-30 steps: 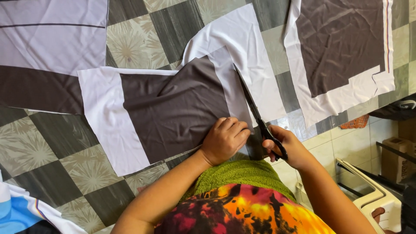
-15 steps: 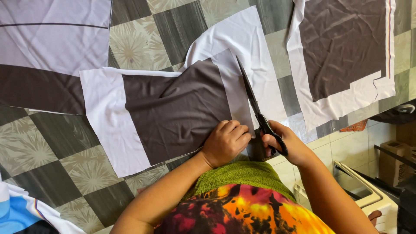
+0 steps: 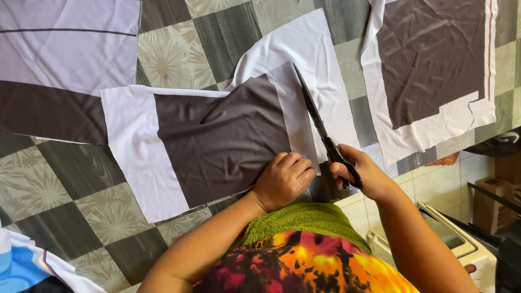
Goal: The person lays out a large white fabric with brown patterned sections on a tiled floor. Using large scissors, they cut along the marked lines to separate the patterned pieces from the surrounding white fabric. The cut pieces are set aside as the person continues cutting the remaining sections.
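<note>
The person's right hand (image 3: 363,176) was closed around the dark handles of a pair of black scissors (image 3: 323,130), fingers through the loops. The blades ran away from the hand and lay close together along the white border of a dark brown and white cloth panel (image 3: 217,141); whether they were fully shut could not be told. The left hand (image 3: 283,180) was curled, knuckles up, and pressed down on the near edge of that same panel, just beside the scissor handles; it gripped nothing that could be seen.

The panel lay flat on a table covered with a checked grey and floral sheet (image 3: 81,173), roughly in the middle of the surface and close to the near edge where the person stood. A white strip of fabric (image 3: 304,49) curved out from under it toward the far edge.

At the far left corner lay another piece, pale above and dark brown below (image 3: 59,81). Toward the far right corner lay a brown piece with a white border (image 3: 434,70), well apart from the hands. At the near left corner a bit of blue and white cloth (image 3: 27,266) showed. A green towel (image 3: 304,217) hung at the person's front, over a bright red and yellow garment (image 3: 304,266).
</note>
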